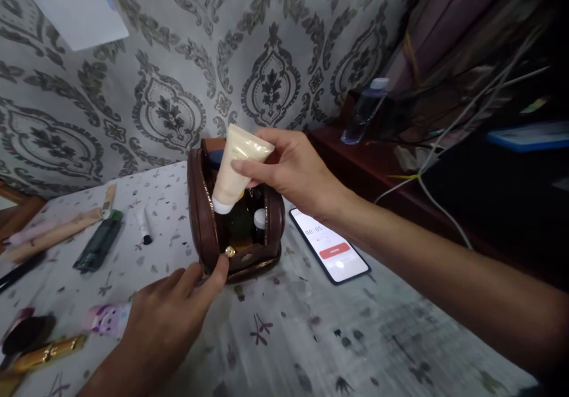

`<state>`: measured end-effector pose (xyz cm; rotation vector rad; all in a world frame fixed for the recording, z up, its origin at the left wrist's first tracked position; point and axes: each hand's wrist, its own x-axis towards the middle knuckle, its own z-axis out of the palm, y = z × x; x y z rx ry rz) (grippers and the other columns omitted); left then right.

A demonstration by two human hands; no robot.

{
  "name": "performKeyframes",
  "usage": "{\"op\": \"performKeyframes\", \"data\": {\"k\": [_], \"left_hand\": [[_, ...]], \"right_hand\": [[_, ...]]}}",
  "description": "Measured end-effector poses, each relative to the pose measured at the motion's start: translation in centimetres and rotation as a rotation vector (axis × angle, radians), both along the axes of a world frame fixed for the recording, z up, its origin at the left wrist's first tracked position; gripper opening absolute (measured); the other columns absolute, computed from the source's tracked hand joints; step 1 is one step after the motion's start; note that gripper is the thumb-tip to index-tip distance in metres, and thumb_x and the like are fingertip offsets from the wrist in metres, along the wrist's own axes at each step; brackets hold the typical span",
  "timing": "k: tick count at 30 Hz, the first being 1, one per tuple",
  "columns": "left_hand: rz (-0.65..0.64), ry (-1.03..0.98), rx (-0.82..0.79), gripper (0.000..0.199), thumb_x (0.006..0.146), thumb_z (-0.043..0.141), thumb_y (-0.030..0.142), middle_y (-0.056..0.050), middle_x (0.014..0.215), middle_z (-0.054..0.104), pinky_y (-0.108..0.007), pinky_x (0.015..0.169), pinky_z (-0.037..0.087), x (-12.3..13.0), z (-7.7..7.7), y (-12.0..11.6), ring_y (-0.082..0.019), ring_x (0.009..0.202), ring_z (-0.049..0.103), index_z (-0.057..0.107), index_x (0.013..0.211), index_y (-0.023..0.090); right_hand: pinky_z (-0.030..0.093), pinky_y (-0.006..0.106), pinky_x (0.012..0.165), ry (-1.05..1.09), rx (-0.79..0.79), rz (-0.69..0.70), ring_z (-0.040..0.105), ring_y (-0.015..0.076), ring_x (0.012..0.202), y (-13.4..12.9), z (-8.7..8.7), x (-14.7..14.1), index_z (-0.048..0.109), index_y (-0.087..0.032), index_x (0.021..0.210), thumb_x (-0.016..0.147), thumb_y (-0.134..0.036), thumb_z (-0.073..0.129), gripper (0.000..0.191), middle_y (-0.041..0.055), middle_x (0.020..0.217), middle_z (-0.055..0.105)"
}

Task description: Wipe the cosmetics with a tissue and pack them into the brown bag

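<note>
Pinched between the thumb and fingers of my right hand (296,169) is a cream-coloured squeeze tube (233,175), tilted with its white cap downward. It is held over the mouth of a brown leather makeup bag (198,204), which stands unzipped. My left hand (173,311) grips the bag's front edge, its thumb beside a gold clasp (230,252). Inside the bag, a white-capped bottle (259,222) shows at the right, with other dark items hard to make out.
Left lie a dark green bottle (98,242), small white tube (143,225), purple-and-white tube (109,319), gold tube (48,352) and dark round brush (29,333). Right are a lit phone (331,249), clear water bottle (363,112) and white cables (462,106). A patterned wall rises behind.
</note>
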<state>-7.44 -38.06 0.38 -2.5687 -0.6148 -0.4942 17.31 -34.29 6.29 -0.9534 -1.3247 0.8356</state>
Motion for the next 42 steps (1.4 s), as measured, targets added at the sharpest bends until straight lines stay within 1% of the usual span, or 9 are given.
{"op": "performKeyframes", "data": {"k": [3,6,12,17,23,26,32,38,42], "left_hand": [[-0.002,0.02,-0.046,0.052,0.077,0.041,0.002,0.0,0.067,0.064,-0.029,0.04,0.036,-0.3,-0.4,0.0,-0.016,0.045,0.056,0.058,0.123,0.022],[0.007,0.038,-0.111,0.058,0.077,0.041,0.004,0.0,0.068,0.064,-0.027,0.041,0.036,-0.8,-0.8,-0.1,-0.015,0.046,0.055,0.056,0.129,0.027],[0.005,0.005,-0.151,0.048,0.086,0.035,0.005,0.001,0.065,0.063,-0.029,0.038,0.033,-0.7,-0.8,-0.1,-0.014,0.042,0.051,0.057,0.124,0.026],[0.005,-0.037,-0.134,0.038,0.091,0.036,0.008,0.001,0.065,0.063,-0.03,0.037,0.033,-0.2,-0.8,-0.1,-0.014,0.042,0.054,0.057,0.119,0.021],[0.017,-0.047,-0.146,0.043,0.09,0.036,0.007,0.001,0.067,0.064,-0.031,0.039,0.035,-0.7,-1.0,-0.6,-0.015,0.043,0.054,0.058,0.124,0.022],[0.024,-0.032,-0.141,0.044,0.09,0.035,0.006,0.001,0.067,0.064,-0.03,0.04,0.036,-0.8,-1.0,-0.7,-0.015,0.044,0.056,0.057,0.125,0.021],[0.011,-0.041,-0.119,0.038,0.094,0.035,0.009,0.002,0.064,0.061,-0.029,0.041,0.035,-0.6,-1.1,-0.6,-0.013,0.045,0.057,0.056,0.125,0.018],[0.026,-0.046,-0.103,0.037,0.096,0.035,0.008,0.004,0.064,0.059,-0.028,0.043,0.036,-0.6,-1.0,-0.8,-0.013,0.046,0.058,0.055,0.125,0.017],[0.024,-0.054,-0.107,0.037,0.097,0.034,0.008,0.004,0.064,0.059,-0.028,0.042,0.035,-0.6,-0.9,-0.8,-0.013,0.046,0.057,0.055,0.125,0.016]], "right_hand": [[0.053,0.027,0.069,-0.093,-0.037,0.005,0.06,0.0152,0.079,1.2,-0.5,-0.1,0.06,-0.017,0.077,0.075,-0.021,0.077,0.018,-0.0028,0.071,0.055],[0.051,0.025,0.066,-0.171,-0.053,0.03,0.058,0.0135,0.075,1.6,-0.8,-0.4,0.06,-0.018,0.08,0.076,-0.02,0.074,0.015,-0.0033,0.071,0.054],[0.044,0.022,0.064,-0.444,-0.044,0.085,0.054,0.01,0.07,0.9,0.0,-1.7,0.062,-0.019,0.087,0.077,-0.01,0.065,0.013,-0.0051,0.073,0.058],[0.035,0.023,0.063,-0.668,-0.118,0.114,0.049,0.0092,0.064,0.0,0.1,-3.0,0.06,-0.017,0.074,0.078,-0.006,0.061,0.011,-0.0047,0.065,0.052],[0.03,0.025,0.06,-0.81,-0.051,0.214,0.043,0.0097,0.061,-0.3,-0.2,-3.1,0.056,-0.017,0.059,0.077,-0.004,0.059,0.023,-0.0037,0.058,0.045],[0.029,0.026,0.059,-0.881,-0.04,0.212,0.043,0.0105,0.061,-0.4,0.1,-3.0,0.053,-0.017,0.055,0.075,-0.005,0.06,0.025,-0.0029,0.057,0.043],[0.031,0.027,0.061,-0.993,-0.141,0.173,0.046,0.0129,0.064,-0.6,0.4,-3.6,0.062,-0.017,0.077,0.079,-0.008,0.058,0.01,-0.0002,0.068,0.053],[0.033,0.028,0.062,-1.054,-0.201,0.201,0.049,0.0137,0.068,-0.6,1.1,-3.4,0.061,-0.016,0.084,0.086,-0.016,0.055,0.006,0.0013,0.076,0.057],[0.036,0.027,0.06,-1.057,-0.234,0.347,0.052,0.0133,0.067,-0.9,2.1,-2.4,0.063,-0.016,0.085,0.085,-0.019,0.058,0.006,0.0017,0.077,0.061]]}}
